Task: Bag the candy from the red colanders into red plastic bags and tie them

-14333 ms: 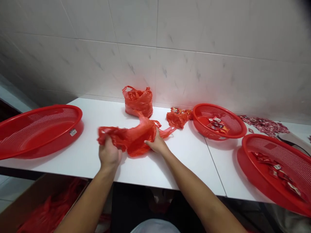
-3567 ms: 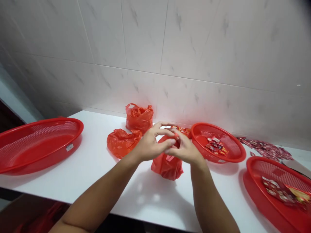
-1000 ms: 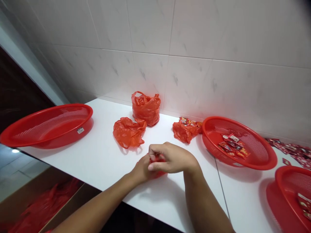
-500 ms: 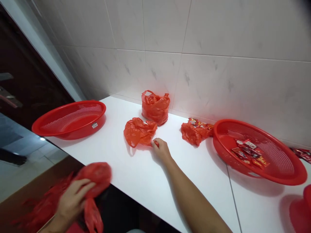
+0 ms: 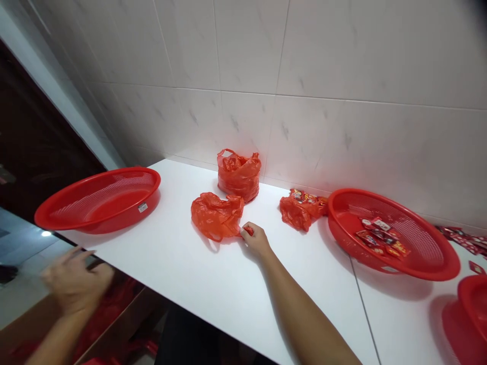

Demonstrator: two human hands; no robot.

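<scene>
The right hand (image 5: 256, 241) grips narrowly on a small red scrap (image 5: 248, 231) just beside a crumpled red plastic bag (image 5: 215, 217) on the white bench (image 5: 198, 268). The left hand (image 5: 74, 281) is open and empty, off the bench edge (slightly blurred).

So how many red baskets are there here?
3. One basket is at the left end of the white counter, one is right of centre holding snack packets, and one is cut off at lower right. More may be out of view.
</scene>
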